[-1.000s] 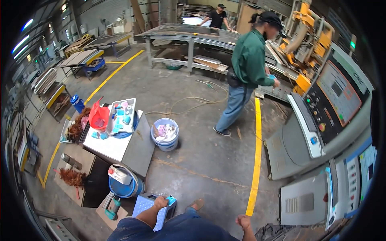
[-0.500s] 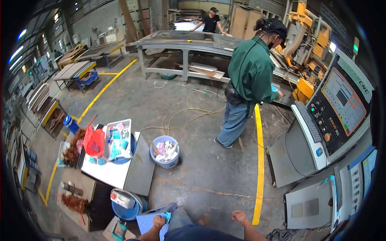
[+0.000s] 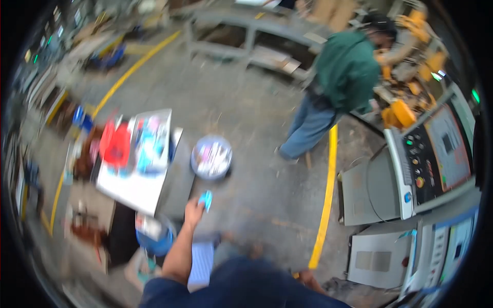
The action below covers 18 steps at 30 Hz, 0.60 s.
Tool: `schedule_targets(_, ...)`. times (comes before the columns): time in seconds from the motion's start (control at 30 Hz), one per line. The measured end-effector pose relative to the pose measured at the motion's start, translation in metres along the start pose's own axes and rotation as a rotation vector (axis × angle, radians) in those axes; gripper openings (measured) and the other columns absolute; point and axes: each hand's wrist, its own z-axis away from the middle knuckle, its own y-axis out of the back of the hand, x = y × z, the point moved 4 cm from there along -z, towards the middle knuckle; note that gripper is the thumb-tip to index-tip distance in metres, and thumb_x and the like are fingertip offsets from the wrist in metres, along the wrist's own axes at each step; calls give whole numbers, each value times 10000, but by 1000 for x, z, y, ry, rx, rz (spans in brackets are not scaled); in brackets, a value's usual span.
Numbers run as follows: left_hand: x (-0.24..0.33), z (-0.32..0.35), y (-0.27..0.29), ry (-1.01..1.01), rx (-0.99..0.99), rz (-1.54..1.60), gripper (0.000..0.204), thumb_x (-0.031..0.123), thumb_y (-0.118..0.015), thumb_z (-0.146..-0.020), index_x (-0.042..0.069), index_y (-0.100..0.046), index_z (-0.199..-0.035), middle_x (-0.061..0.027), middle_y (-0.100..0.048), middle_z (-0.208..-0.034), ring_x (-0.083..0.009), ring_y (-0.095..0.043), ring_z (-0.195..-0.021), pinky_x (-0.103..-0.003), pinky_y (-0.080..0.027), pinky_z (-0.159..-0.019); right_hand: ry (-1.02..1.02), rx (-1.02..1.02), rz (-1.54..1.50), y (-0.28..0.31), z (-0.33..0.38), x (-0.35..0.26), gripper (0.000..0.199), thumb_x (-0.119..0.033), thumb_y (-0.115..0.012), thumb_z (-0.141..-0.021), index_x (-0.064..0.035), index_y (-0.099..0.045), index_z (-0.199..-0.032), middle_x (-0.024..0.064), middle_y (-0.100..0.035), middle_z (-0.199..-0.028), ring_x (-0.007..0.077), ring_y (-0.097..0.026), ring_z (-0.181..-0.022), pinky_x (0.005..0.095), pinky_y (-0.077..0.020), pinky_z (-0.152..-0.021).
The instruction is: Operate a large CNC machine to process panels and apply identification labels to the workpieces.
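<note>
My left hand [image 3: 194, 211] is stretched forward, closed on a small light-blue piece [image 3: 206, 200]. Blur hides its exact kind. A round tub [image 3: 194, 165] with white and pinkish scraps in it stands just beyond that hand, apart from it. Down at the lower edge, beside my dark blue shirt, my right hand [image 3: 309, 281] is partly in view and smeared, so its fingers cannot be made out. Under my left forearm lies a pale blue-violet flat surface [image 3: 200, 264].
To the left, a white-topped table [image 3: 131, 190] bears a red bag [image 3: 115, 143] and a tray [image 3: 163, 117] of light-blue pieces. A blue bucket [image 3: 160, 241] stands below it. A co-worker in green [image 3: 344, 66] leans over machinery ahead. Control cabinets [image 3: 370, 190] line the right, past a yellow floor line [image 3: 326, 205].
My left hand has risen from beside my lap and reached forward toward the tub, still holding the light-blue piece. My right hand has drawn lower. The whole view has shifted and blurred.
</note>
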Motion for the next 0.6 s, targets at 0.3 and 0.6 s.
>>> schedule_targets(0.3,-137,358,-30,715,139,-38,398,319,-553,-888,-21,-687,-731,-208,-672,-661,-319,-692,-651,-442,-517,-642,-528,81,-1331,224,-109,38,135,-195,-590,-1002,-83,-656,-964,-3,-638,-864,97,-596,-759,239,-487,-703)
schedule_targets(0.6,-128,554,-86,954,239,199,343,264,-604,-928,-57,-649,-817,-148,-676,-625,-213,-685,-567,-337,-517,-526,-518,-152,-1249,141,-67,75,191,-213,-585,-978,-80,-661,-864,-17,-606,-762,78,-520,-620,236,-400,-564)
